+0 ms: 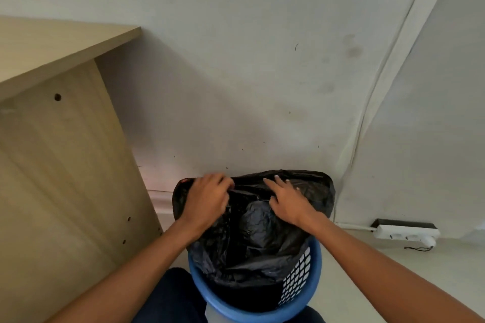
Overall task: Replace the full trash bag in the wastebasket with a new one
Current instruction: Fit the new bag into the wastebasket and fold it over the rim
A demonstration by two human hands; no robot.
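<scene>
At bottom centre, a round blue plastic wastebasket (pixel 313 270) with a lattice-cut wall, mouth turned toward the camera. Rising out of it toward mid-frame, a crinkled black plastic trash bag (pixel 252 238): lower part inside the wastebasket, upper part bunched and spread wide above the rim, bulging with contents. On the bag's upper left edge, the left hand (pixel 207 198), fingers curled over and gripping a fold of the black film. On the upper right of the bag, the right hand (pixel 287 202), fingers fairly straight and spread, lying flat on the plastic, thumb angled inward, pressing rather than gripping. Both bare forearms reaching in from the lower corners. Filling the left side of the frame, a pale wood-grain desk (pixel 65 165) with small drilled holes in its side panel. Behind everything, a scuffed off-white wall (pixel 262 73). At right, level with the wrists, a white power strip (pixel 406 233) on the floor against the wall. At the bottom edge, beside the wastebasket, dark blue trousers (pixel 170 296).
</scene>
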